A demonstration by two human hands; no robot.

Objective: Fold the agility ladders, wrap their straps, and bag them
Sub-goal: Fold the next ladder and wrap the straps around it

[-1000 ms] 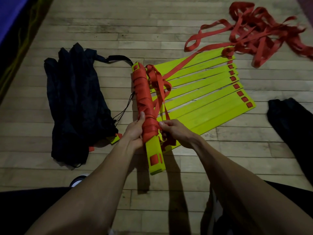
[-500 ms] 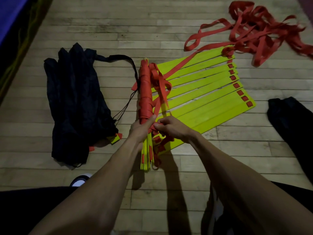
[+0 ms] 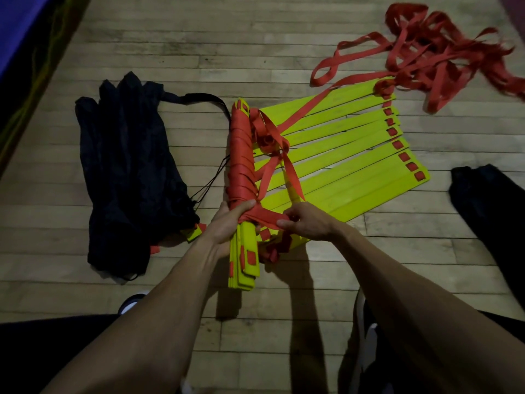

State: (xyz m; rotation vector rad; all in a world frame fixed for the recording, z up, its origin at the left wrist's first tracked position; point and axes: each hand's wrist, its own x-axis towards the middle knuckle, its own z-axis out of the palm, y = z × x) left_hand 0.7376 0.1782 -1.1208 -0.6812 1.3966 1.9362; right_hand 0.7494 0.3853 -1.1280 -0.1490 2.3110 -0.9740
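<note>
Red strap (image 3: 264, 218) is pinched by right hand (image 3: 308, 224); left hand (image 3: 227, 226) grips the folded ladder bundle (image 3: 241, 177).

The floor (image 3: 255, 38) is worn wooden board, pale and matt, with dark scuffs along the seams. The bundled rungs (image 3: 244, 260) and the spread rungs (image 3: 355, 166) look like smooth, hard yellow plastic with a dull sheen. The wrapped strap (image 3: 241, 155) and the loose strap pile (image 3: 443, 49) are flat woven red webbing, matt and limp. The bag (image 3: 127, 172) on the left is thin black cloth, crinkled and faintly shiny, with a thin black cord (image 3: 210, 183).
</note>
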